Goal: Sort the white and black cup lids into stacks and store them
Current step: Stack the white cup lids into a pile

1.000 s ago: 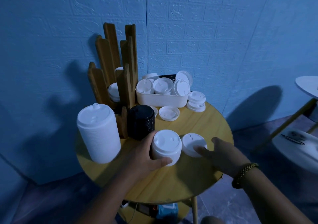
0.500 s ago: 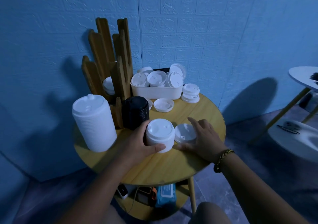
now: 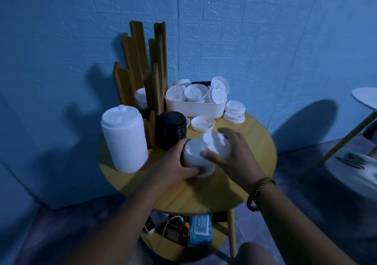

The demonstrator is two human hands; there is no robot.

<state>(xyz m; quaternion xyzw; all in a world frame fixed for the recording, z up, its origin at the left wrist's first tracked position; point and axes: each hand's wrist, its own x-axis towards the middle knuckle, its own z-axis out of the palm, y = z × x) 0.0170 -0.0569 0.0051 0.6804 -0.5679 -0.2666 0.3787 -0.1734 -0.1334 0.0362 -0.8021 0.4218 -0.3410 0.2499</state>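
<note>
1. The left hand (image 3: 173,163) wraps round the small white stack (image 3: 197,162) on the table (image 3: 255,142).
2. The right hand (image 3: 234,156) pinches a white lid (image 3: 214,143), tilted over that stack.
3. The black stack (image 3: 171,130) stands just behind.

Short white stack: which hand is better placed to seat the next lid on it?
Right. The right hand holds a white lid, blurred, tilted just over the short white stack. The left hand grips the stack's side and is better left steadying it.
</note>
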